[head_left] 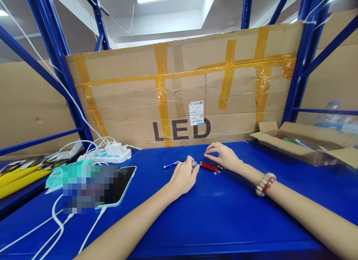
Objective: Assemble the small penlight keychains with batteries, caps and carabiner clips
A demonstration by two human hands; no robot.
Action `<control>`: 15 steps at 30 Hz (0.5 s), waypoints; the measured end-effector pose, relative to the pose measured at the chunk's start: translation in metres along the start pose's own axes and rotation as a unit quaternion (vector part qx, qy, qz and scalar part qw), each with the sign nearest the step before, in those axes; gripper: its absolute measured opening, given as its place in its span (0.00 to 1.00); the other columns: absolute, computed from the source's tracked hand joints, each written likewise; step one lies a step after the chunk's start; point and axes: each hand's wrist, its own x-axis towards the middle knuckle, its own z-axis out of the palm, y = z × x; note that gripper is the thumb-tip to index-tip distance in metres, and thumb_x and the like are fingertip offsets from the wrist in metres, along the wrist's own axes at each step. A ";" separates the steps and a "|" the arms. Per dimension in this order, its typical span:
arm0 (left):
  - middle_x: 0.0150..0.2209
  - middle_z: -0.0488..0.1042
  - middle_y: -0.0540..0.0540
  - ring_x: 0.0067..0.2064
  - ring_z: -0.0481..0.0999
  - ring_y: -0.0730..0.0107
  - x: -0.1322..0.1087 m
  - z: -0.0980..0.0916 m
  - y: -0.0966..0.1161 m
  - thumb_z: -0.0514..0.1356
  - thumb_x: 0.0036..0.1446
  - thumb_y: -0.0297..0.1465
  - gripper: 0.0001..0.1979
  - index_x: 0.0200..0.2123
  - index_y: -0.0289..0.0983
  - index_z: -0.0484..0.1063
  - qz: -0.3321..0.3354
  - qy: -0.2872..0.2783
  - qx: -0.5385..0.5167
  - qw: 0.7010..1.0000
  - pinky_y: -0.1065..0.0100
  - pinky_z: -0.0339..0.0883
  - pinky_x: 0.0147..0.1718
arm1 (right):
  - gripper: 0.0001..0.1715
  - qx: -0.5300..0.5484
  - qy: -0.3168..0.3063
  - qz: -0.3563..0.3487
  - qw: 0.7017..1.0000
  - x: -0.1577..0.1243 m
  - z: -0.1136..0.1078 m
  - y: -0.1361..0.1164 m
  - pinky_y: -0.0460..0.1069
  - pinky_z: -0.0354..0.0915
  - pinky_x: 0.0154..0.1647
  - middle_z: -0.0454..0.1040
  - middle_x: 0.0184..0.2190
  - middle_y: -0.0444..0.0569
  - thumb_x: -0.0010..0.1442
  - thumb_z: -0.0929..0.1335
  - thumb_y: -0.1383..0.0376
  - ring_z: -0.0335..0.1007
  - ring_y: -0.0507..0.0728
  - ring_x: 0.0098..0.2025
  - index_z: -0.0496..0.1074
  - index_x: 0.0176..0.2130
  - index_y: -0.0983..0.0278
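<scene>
My left hand [183, 177] rests on the blue shelf top with its fingers curled closed. A small pale bit shows at its fingertips, too small to name. Just behind it lies a shiny blue pen-shaped tube [171, 165], its right end hidden by the hand. To the right are red metallic tubes [209, 166] lying side by side, with several small silver round pieces [219, 169] at their right end. Above these hovers my right hand [225, 155], fingers bent and thumb apart from them, with nothing visible in it. A beaded bracelet [265, 184] circles the right wrist.
A phone [123, 187] and a white power strip [119, 153] with cables occupy the left. An open cardboard box [302, 146] stands at the right. A large taped cardboard sheet marked LED [134, 103] closes off the back, between blue rack posts [296, 77].
</scene>
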 end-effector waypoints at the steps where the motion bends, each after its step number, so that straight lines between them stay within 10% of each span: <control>1: 0.33 0.70 0.47 0.36 0.71 0.62 0.000 0.000 0.000 0.41 0.62 0.35 0.07 0.33 0.40 0.52 -0.005 0.001 -0.009 1.000 0.61 0.59 0.38 | 0.09 0.021 0.037 -0.009 0.999 0.001 -0.002 -0.007 0.50 0.64 0.39 0.74 0.34 0.46 0.56 0.66 0.60 0.68 0.55 0.38 0.76 0.31 0.59; 7: 0.35 0.71 0.46 0.37 0.73 0.63 0.000 0.000 -0.002 0.40 0.63 0.35 0.08 0.35 0.40 0.53 -0.020 -0.002 -0.039 0.999 0.66 0.61 0.32 | 0.07 0.132 0.110 -0.098 0.980 0.003 -0.005 -0.051 0.49 0.65 0.38 0.73 0.32 0.47 0.55 0.67 0.61 0.67 0.53 0.37 0.75 0.31 0.60; 15: 0.30 0.70 0.49 0.32 0.72 0.65 0.001 0.002 -0.007 0.41 0.62 0.34 0.07 0.34 0.41 0.54 -0.019 0.003 -0.057 0.998 0.68 0.59 0.28 | 0.10 0.125 0.079 -0.118 0.982 0.000 -0.002 -0.051 0.50 0.65 0.39 0.73 0.34 0.48 0.58 0.65 0.61 0.67 0.54 0.37 0.76 0.33 0.60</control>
